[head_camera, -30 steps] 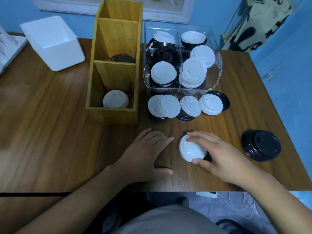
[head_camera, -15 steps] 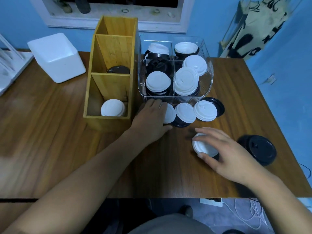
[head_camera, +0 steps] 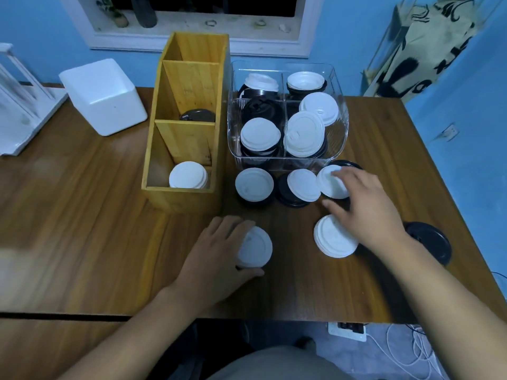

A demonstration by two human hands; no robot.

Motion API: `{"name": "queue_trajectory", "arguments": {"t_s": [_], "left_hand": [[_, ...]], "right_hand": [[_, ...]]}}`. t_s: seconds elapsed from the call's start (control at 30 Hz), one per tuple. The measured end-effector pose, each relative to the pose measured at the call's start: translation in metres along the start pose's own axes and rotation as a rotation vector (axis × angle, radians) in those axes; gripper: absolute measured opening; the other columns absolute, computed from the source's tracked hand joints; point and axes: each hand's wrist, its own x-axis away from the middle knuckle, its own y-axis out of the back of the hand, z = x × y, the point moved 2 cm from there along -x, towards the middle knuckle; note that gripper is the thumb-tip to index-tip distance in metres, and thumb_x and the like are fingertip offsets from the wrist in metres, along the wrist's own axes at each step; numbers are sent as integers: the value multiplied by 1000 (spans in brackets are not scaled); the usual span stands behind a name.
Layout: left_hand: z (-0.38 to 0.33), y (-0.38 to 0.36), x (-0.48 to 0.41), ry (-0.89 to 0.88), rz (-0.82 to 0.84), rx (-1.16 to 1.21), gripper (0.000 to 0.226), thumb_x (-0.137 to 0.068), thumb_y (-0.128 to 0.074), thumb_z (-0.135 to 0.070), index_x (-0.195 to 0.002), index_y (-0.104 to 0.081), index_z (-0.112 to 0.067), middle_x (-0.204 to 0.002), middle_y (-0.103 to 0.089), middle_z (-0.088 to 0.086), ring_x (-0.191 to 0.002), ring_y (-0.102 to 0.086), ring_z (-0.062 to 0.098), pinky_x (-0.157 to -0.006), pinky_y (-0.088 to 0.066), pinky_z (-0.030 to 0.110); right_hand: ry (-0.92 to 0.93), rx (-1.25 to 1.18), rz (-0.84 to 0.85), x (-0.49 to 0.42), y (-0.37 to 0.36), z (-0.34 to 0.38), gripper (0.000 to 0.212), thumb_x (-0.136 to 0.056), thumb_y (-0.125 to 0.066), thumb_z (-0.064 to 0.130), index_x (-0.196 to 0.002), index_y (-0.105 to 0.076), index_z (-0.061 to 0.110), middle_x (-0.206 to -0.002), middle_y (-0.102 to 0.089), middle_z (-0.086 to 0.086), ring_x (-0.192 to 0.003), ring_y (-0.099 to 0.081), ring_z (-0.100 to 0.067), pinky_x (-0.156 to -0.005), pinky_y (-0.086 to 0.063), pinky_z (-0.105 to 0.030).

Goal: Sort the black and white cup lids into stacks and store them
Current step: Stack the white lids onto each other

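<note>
Five white lids [head_camera: 254,185] are lying on the counter [head_camera: 82,215]: the left hand [head_camera: 216,253] is gripping one at 6 o'clock, the right hand [head_camera: 370,212] is spreading open over two at 3 o'clock.

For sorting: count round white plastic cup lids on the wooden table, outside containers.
5 lids: one in the left hand, one partly under the right hand, three before the clear plastic bin; stacks may hide more.
</note>
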Motion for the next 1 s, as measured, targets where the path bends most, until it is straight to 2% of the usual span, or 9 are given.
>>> {"name": "queue_trajectory", "arguments": {"t_s": [0.1,0.2,0.3,0.43,0.57,0.67,0.83,0.9,1.0], "left_hand": [[6,-8,6,59,8,38,92,-70,-68,-77,-144,-47,-26,-136,-48,-10,-122,-43,12,-99,-45,33],[10,-10,7,66,12,58,93,-71,-62,-82,-145,-45,-29,-138,-46,-11,-123,-41,10,-98,-41,30],[13,-8,9,46,46,94,95,-70,-67,-81,-147,-41,-31,-141,-41,-14,-125,-35,5,-101,-33,26],[24,-2,12,6,59,102,95,-74,-72,-72,-152,-34,-34,-148,-37,-18,-136,-30,4,-109,-34,30],[34,3,14,-33,47,114,87,-78,-75,-57,-153,-37,-30,-151,-41,-17,-142,-31,6,-111,-34,32],[38,3,13,-51,19,121,81,-78,-77,-54,-148,-44,-29,-144,-49,-15,-136,-38,6,-107,-34,30],[37,-3,14,20,-29,85,89,-70,-67,-81,-139,-50,-28,-133,-53,-11,-122,-44,9,-100,-34,29],[35,-4,15,13,-33,76,92,-68,-65,-84,-140,-49,-28,-135,-52,-11,-125,-43,11,-103,-33,30],[42,-3,17,-50,15,114,96,-73,-66,-78,-151,-39,-29,-150,-44,-13,-142,-33,9,-116,-24,31]], "right_hand": [[-97,58,54,-20,-5,-10,71,-86,-70,52,-144,-46,19,-149,-48,-3,-136,-40,-30,-107,-43,-45],[-140,50,93,-25,-9,-14,69,-87,-71,48,-145,-43,22,-144,-54,-4,-132,-42,-31,-101,-44,-46],[-151,30,71,-16,-1,-6,71,-87,-74,44,-146,-41,23,-142,-54,-7,-128,-44,-33,-101,-44,-49],[18,-46,-8,29,13,37,72,-80,-79,46,-141,-48,22,-136,-54,-1,-121,-48,-26,-99,-45,-42],[172,-95,118,86,-4,78,64,-80,-73,58,-133,-56,25,-130,-56,10,-117,-52,-16,-93,-49,-33],[210,1,204,103,-25,87,69,-78,-71,64,-134,-54,27,-125,-55,9,-110,-54,-17,-85,-55,-32],[87,234,215,103,-35,91,92,-82,-39,85,-147,-45,21,-114,-52,-2,-96,-55,-22,-79,-53,-37],[77,217,229,105,-30,94,96,-83,-32,89,-151,-39,22,-120,-49,-1,-101,-52,-21,-83,-51,-36],[173,63,288,107,-20,91,80,-89,-47,71,-154,-34,27,-149,-37,7,-131,-41,-16,-104,-42,-34]]}}
